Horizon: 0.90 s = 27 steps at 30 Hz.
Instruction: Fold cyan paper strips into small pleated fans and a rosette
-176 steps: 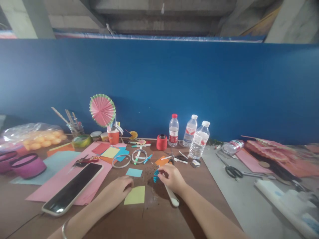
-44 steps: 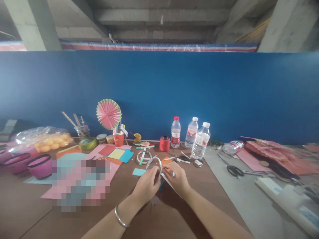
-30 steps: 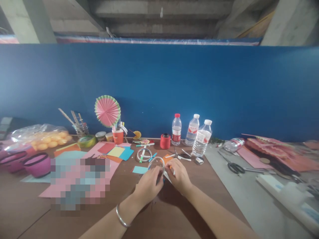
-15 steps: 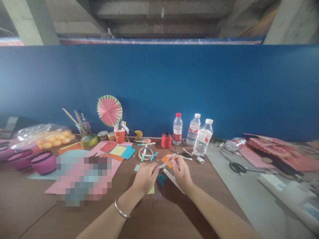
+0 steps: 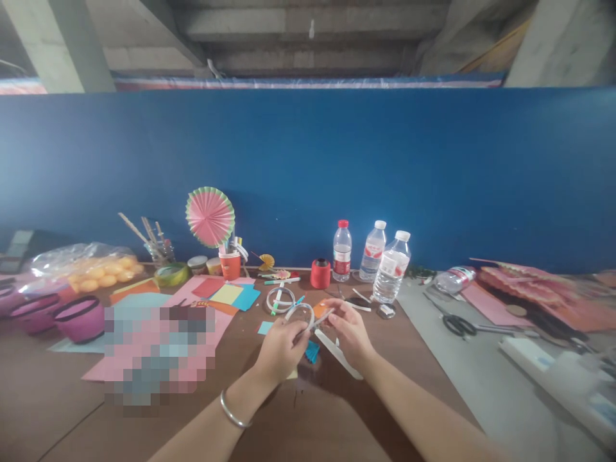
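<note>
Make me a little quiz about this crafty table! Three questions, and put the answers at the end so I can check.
1. What colour is the small pleated paper lying between the two hands?
A) pink
B) blue
C) black

2. True or false: a silver bracelet is on the wrist behind the left hand.

3. Fill in the word: three bottles stand at the back, but another bottle is lying on its ____.

Key: 1. B; 2. True; 3. side

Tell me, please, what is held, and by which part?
The left hand holds a pale roll by its near edge; the right hand, a strip by one end.
</note>
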Available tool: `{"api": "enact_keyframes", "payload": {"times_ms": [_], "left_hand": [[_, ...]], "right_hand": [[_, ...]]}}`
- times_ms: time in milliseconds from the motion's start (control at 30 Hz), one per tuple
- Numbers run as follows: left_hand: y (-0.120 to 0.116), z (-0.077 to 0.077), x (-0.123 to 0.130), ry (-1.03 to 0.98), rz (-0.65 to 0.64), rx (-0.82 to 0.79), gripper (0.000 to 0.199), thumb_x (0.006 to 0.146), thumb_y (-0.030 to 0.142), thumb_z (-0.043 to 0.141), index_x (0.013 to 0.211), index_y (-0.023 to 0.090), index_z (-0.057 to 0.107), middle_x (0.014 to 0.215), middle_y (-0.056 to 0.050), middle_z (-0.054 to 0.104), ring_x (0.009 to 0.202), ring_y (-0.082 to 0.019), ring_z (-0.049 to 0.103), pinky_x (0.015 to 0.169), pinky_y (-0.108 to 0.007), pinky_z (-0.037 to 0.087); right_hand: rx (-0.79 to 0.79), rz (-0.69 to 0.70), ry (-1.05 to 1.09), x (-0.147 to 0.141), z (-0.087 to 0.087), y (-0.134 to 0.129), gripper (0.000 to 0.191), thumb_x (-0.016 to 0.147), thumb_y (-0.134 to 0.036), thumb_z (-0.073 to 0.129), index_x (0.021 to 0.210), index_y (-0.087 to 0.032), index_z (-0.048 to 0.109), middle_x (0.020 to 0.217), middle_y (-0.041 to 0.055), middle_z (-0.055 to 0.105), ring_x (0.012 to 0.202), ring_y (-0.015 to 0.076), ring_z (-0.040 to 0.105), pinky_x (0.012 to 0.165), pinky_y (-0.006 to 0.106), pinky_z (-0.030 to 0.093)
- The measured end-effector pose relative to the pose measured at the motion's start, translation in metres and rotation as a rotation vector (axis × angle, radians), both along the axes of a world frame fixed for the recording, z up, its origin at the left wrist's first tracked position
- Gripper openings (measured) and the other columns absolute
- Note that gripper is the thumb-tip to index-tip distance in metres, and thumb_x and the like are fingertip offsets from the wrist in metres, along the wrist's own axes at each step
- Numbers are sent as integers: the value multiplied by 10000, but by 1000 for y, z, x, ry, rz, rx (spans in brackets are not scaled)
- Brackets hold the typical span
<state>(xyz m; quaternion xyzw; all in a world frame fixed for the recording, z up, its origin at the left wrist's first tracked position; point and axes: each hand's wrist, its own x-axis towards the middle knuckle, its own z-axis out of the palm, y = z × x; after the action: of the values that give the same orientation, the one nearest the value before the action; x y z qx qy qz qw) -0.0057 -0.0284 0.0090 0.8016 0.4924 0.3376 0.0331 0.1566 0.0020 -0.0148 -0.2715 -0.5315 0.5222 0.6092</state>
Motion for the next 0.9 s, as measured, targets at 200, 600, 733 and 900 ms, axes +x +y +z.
{"api": "enact_keyframes", "payload": {"times_ms": [200,600,733,900], "left_hand": [[-1,6,0,-8,-11,-43,220,794,240,436,782,206,654,628,-34,616,671,-184,548,619,-266,375],[-3,1,6,55,86,2,188,687,166,472,511,187,536,485,-2,536,557,-153,471,588,-268,325],[-7,4,9,-2,100,-14,183,672,169,466,491,181,493,474,5,507,563,-148,461,578,-260,318],[-5,5,6,-196,-14,-211,160,663,160,443,507,174,474,489,20,515,559,-134,485,553,-234,333]], "right_hand": [[241,-130,-520,-1,6,-6,230,638,-219,654,862,-190,609,730,5,567,689,145,532,662,276,448],[637,-300,-747,-3,8,-18,94,760,-184,537,738,-211,624,754,46,556,746,170,529,668,291,437],[743,-348,-830,-3,11,-24,125,789,-194,480,738,-214,593,749,51,556,735,183,507,687,322,419],[758,-269,-860,-3,18,-26,138,822,-202,417,753,-203,536,785,58,529,760,181,489,696,318,420]]}}
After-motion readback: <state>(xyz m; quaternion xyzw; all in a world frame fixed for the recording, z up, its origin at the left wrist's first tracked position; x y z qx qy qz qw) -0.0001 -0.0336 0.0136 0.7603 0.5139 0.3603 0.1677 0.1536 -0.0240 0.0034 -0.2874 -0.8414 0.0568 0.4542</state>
